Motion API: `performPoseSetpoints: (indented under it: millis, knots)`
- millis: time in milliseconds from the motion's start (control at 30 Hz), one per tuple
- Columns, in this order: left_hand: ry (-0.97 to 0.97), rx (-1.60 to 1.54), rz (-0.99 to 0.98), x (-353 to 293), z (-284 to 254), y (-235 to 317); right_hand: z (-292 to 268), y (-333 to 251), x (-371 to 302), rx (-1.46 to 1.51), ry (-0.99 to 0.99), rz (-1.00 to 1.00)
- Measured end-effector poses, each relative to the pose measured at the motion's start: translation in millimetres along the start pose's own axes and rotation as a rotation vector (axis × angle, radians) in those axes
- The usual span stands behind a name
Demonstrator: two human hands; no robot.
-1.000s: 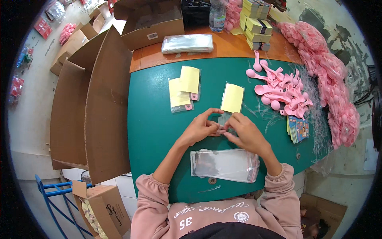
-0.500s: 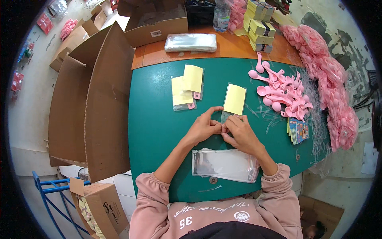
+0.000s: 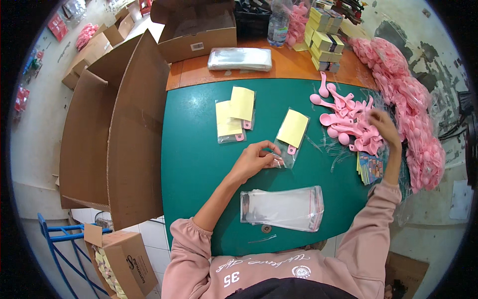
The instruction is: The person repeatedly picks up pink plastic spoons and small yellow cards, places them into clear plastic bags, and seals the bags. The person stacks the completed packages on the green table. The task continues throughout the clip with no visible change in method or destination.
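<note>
At mid-table my left hand (image 3: pixel 255 160) pinches the lower edge of a clear plastic bag (image 3: pixel 294 158). Inside that bag are a yellow card (image 3: pixel 292 128) and a pink spoon, whose handle end (image 3: pixel 292 149) shows below the card. My right hand (image 3: pixel 384 125) is over the right side of a heap of pink measuring spoons (image 3: pixel 351 119); its fingers are blurred, so their grip is unclear. Two more bags with yellow cards (image 3: pixel 241 103) and pink handles overlap at the left. Nearest my body lies a stack of flat clear bags (image 3: pixel 281 209).
Colourful cards (image 3: pixel 370 168) fan out below the spoons, beside tangled plastic strips. Bagged pink spoons (image 3: pixel 423 144) hang along the right edge. At the back stand a bundle of clear bags (image 3: pixel 240 59), a bottle (image 3: pixel 278 27) and card stacks (image 3: pixel 327 42). A large carton (image 3: pixel 134 134) borders the left.
My right hand has left the bag and moved right and up to the spoon heap. My left hand stays at the bag, which now tilts slightly and shows the pink handle.
</note>
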State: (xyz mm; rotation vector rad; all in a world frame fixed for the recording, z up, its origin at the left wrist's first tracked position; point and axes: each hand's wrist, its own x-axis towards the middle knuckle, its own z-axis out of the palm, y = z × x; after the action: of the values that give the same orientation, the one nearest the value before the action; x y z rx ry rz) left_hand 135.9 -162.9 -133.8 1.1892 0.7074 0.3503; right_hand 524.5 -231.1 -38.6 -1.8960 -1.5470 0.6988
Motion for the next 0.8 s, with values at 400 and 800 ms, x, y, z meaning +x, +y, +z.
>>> performPoseSetpoints:
  millis: [400,800]
  knots:
    - [0.006,-0.331,-0.011,-15,15,11,189,-82,-63,-0.115,0.049,-0.382]
    - [0.081,0.646,0.309,-2,6,20,172,-72,-54,0.296,-0.027,-0.256]
